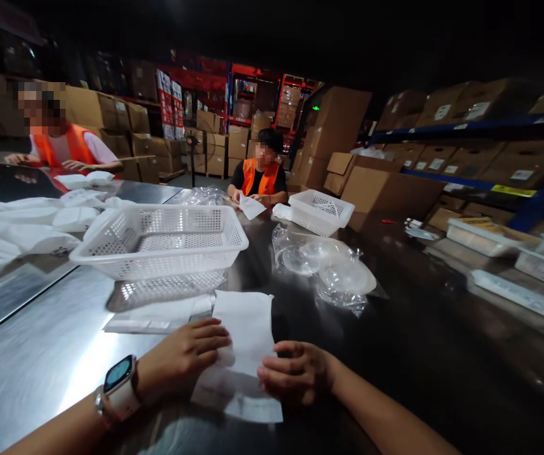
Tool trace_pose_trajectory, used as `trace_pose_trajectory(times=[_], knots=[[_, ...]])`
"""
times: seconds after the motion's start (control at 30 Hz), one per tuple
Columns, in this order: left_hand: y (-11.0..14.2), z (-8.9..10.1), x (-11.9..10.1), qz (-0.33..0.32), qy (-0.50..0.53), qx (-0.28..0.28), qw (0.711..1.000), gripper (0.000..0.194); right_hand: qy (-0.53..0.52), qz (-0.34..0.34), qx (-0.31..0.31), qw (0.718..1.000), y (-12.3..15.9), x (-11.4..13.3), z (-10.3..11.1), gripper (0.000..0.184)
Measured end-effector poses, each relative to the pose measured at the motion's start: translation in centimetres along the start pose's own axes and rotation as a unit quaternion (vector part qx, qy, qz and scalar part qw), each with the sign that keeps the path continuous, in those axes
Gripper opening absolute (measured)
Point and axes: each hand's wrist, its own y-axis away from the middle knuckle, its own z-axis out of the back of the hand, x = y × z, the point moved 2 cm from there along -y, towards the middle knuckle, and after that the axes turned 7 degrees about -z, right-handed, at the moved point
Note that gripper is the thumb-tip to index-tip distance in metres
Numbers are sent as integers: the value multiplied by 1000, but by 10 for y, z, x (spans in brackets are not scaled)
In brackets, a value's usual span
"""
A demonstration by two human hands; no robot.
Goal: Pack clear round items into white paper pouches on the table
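Fingers of both my left hand (191, 354) and right hand (295, 373) press flat on the white pouch (246, 335), gripping nothing; its long axis runs away from me.

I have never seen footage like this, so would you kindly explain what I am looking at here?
One camera, worn on a person's head, looks forward and down at their own bare hands. The left hand, with a watch on its wrist, and the right hand both press on a white bag lying flat on a shiny metal table. Beyond it stand a white basket and some clear plastic bags. Two other people in orange vests sit at the table's far side, with cardboard boxes behind them.
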Motion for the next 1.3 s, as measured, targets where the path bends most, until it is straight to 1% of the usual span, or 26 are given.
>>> trace_pose_trajectory(times=[0.1, 0.17, 0.2, 0.27, 0.33, 0.37, 0.47, 0.57, 0.63, 0.67, 0.73, 0.8, 0.83, 0.87, 0.9, 0.93, 1.0, 1.03, 1.07, 1.1, 1.13, 1.17, 1.2, 1.27, 1.3], knots=[[2, 0, 4, 7, -12, 9, 1000, 28, 5, -2, -12, 1000, 2, 0, 1, 20], [2, 2, 6, 4, -20, 15, 1000, 28, -16, 0, -12, 1000, 1, 0, 4, 20], [1, 4, 6, 1, -24, 16, 1000, 28, -34, -11, -11, 999, 0, -1, 5, 19], [-1, 7, 6, -3, -32, 17, 999, 27, -51, -54, 6, 997, -3, -1, 4, 17], [-4, 9, 4, -5, -36, 17, 999, 28, -23, -97, 29, 995, -8, 0, 0, 18], [-5, 10, 3, -6, -36, 13, 999, 28, 1, -106, 41, 993, -10, 2, -2, 19], [-6, 9, 2, -1, -30, 12, 999, 29, 27, -102, 63, 992, -14, 6, -8, 22], [-4, 7, 5, 14, -11, 17, 1000, 29, 17, -106, 57, 993, -12, 5, -7, 28], [-1, 6, 9, 37, 24, 26, 999, 29, -13, -156, 35, 987, -10, 0, -3, 31], [1, 6, 12, 60, 49, 34, 996, 29, -42, -193, 29, 980, -9, -2, -1, 33], [5, 6, 16, 116, 107, 38, 987, 28, -115, -266, 21, 957, -8, -6, 1, 38], [8, 5, 17, 176, 175, 13, 969, 22, -179, -326, 7, 928, -8, -7, 0, 42], [9, 4, 17, 208, 213, -10, 955, 20, -204, -356, -7, 912, -8, -7, 0, 42], [9, 2, 17, 246, 254, -39, 935, 20, -224, -390, -27, 893, -9, -6, 0, 42], [9, 0, 16, 293, 297, -73, 906, 22, -240, -431, -51, 868, -9, -6, -1, 41], [8, -3, 14, 348, 339, -109, 867, 25, -255, -474, -75, 839, -9, -5, -2, 40], [5, -10, 9, 460, 410, -170, 769, 35, -280, -559, -119, 772, -9, -4, -3, 42], [2, -14, 6, 506, 436, -193, 719, 40, -294, -595, -136, 736, -10, -2, -3, 44], [-1, -17, 3, 541, 454, -210, 677, 45, -309, -627, -148, 700, -10, -1, -4, 46], [-4, -20, 0, 566, 462, -225, 644, 50, -326, -656, -154, 663, -10, 0, -5, 48], [-6, -22, -3, 583, 464, -238, 623, 53, -341, -683, -161, 625, -10, 1, -6, 49], [-8, -24, -5, 592, 458, -251, 614, 55, -354, -708, -170, 587, -10, 3, -8, 51], [-10, -25, -6, 596, 444, -262, 616, 57, -363, -729, -176, 552, -10, 4, -10, 54], [-10, -27, -9, 601, 398, -273, 637, 59, -372, -763, -188, 495, -8, 6, -15, 61], [-9, -28, -9, 605, 371, -273, 650, 59, -371, -774, -191, 475, -7, 7, -17, 65]])
